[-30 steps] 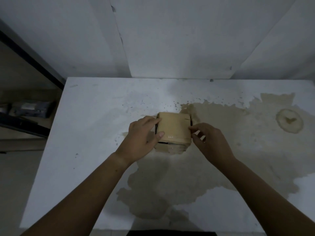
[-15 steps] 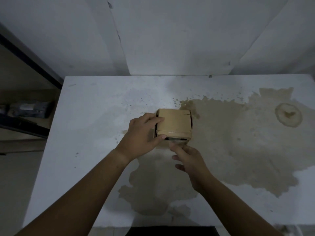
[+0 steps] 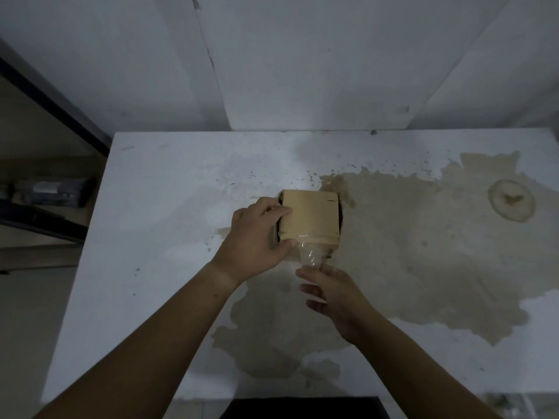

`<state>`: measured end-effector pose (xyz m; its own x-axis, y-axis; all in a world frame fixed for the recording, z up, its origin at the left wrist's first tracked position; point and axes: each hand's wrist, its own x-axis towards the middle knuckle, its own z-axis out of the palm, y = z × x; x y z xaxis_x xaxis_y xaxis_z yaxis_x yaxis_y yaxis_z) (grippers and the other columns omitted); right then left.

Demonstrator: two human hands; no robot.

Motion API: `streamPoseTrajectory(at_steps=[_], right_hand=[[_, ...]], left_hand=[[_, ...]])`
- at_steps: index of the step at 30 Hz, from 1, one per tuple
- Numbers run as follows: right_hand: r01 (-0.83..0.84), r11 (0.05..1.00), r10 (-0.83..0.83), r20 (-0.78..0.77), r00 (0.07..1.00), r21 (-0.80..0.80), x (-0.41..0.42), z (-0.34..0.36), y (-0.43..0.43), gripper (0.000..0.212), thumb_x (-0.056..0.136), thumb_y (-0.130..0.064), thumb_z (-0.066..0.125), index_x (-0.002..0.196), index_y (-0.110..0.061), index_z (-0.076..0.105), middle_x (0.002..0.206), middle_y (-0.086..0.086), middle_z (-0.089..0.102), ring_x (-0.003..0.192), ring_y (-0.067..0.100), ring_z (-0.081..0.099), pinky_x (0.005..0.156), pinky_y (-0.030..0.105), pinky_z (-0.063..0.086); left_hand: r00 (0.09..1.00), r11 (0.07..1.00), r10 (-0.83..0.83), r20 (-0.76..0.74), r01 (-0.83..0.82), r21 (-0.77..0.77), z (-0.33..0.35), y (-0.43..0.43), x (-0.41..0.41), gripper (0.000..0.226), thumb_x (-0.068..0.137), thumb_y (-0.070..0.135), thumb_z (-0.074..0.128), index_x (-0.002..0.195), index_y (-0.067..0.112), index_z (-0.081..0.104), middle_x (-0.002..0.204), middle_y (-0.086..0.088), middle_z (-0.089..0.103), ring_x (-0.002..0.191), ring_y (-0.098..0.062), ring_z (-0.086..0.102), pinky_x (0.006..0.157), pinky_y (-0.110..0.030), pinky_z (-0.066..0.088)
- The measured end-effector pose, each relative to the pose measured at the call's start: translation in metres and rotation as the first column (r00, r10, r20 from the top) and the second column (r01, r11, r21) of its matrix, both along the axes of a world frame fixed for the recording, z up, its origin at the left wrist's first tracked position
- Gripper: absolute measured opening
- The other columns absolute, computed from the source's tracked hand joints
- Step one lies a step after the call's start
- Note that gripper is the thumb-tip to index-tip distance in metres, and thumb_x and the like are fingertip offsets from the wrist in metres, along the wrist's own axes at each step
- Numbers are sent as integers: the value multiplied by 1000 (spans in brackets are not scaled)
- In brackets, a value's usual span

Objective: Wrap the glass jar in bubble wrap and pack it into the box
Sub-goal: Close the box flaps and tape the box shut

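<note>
Nearest the camera, the right hand [image 3: 334, 293] reaches up from below, its fingers [image 3: 305, 273] loosely curled and touching the near tip of a clear crinkled bundle, which looks like the bubble wrap [image 3: 312, 256] around the glass jar, though the jar itself cannot be made out through the film; whether the fingers pinch the wrap or only press against its end I cannot tell. The bundle's long axis runs straight away from that hand, toward the wall, with its far end already under the near edge of the box [image 3: 310, 218], so it sticks out of the box on the side facing the person. The right hand is therefore the nearer one to the bundle and sits directly in line behind it; a push along that axis would seem to be what seats it. Just beyond and to the left, the left hand [image 3: 257, 237] clasps the box's left side, thumb low, fingers over the top edge, steadying it on the stained white surface [image 3: 169, 207]
</note>
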<state>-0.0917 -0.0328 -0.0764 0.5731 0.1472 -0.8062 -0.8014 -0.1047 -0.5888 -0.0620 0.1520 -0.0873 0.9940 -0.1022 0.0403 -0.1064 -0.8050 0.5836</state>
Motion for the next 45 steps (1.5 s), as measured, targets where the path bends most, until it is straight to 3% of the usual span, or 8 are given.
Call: streamPoseTrajectory(at_steps=[7,19,24,29,32,37,41,45], right_hand=[[-99,994,102,69,992,-39,5,-4,3,9,93,-31,63,97,-24,67,106,-6,65,101,14,60,87,35,54],[-98,995,100,159,982,-19,8,-1,-2,11,92,-32,63,97,-24,69,107,-6,66,104,13,61,90,36,54],[-118,993,116,170,979,3,10,-1,-3,12,91,-32,64,96,-23,69,109,-5,65,104,13,61,89,35,54],[-166,986,167,118,979,-20,5,-16,-5,14,92,-35,63,101,-26,68,106,-7,68,101,11,62,92,38,53],[-162,986,166,128,978,-45,7,-22,-4,13,93,-36,62,100,-28,68,105,-7,68,98,11,62,82,30,52],[-102,992,112,142,984,-72,13,-32,-1,30,87,-43,68,103,-18,72,98,1,71,94,20,64,73,29,51],[-64,995,75,164,984,-70,10,-39,-2,20,90,-36,66,72,-27,65,77,-4,62,81,14,59,68,25,46],[-9,999,15,180,984,-39,10,-46,1,29,91,-33,66,63,-27,72,67,-10,65,75,12,59,67,24,46]], left_hand=[[995,990,-48,91,36,135,-1,-1,2,28,97,32,56,117,15,67,117,-1,60,95,-19,60,89,-32,43],[993,982,-116,9,113,149,5,2,3,58,88,54,59,134,18,57,128,1,52,97,-12,59,89,-30,46],[991,987,-134,14,132,95,2,5,2,55,86,45,64,132,16,60,129,0,50,107,-14,57,87,-39,51],[993,989,-111,26,108,101,-3,1,1,57,84,46,65,132,17,58,152,-3,33,138,-19,36,102,-42,45],[989,982,-145,-2,144,121,-1,-1,2,60,80,47,66,130,15,55,157,-3,27,137,-20,37,96,-44,48],[977,962,-181,-112,200,186,3,-6,13,92,61,72,69,128,17,41,164,-4,0,145,-22,22,97,-44,46],[953,963,-167,-252,212,165,4,-9,33,138,47,80,74,151,19,7,164,-2,-2,145,-22,21,107,-50,38],[947,923,-182,-263,257,287,-2,-14,41,135,52,83,66,155,21,5,162,-4,8,141,-26,31,105,-52,37]])
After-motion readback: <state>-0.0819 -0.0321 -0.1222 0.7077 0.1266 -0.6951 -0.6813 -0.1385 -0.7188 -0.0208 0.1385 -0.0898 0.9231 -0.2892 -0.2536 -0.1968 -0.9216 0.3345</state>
